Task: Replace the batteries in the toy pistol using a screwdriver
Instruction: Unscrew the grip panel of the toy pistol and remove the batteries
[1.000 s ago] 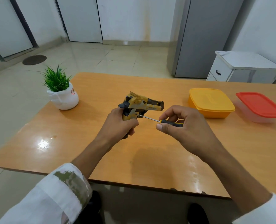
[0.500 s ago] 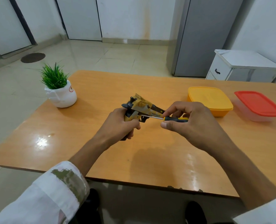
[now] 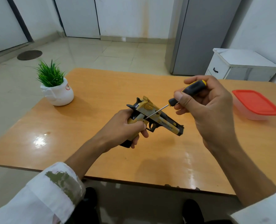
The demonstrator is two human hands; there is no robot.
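A yellow and black toy pistol point(image 3: 156, 118) is held above the middle of the wooden table point(image 3: 88, 143), its barrel pointing down to the right. My left hand point(image 3: 126, 128) grips its handle from below. My right hand point(image 3: 210, 109) grips a screwdriver point(image 3: 187, 92) with a black and yellow handle, raised above and to the right of the pistol. The thin metal shaft slants down to the left, and its tip meets the pistol's side near the top of the grip.
A small green plant in a white pot point(image 3: 57, 88) stands at the table's left rear. A clear box with a red lid point(image 3: 255, 104) sits at the right edge. Behind the table are a white drawer cabinet point(image 3: 242, 65) and a grey cupboard point(image 3: 203, 33).
The pistol has been turned so its barrel now points down to the right. My right hand has risen with the screwdriver, whose shaft now slants steeply down. The yellow box is now hidden behind my right hand.
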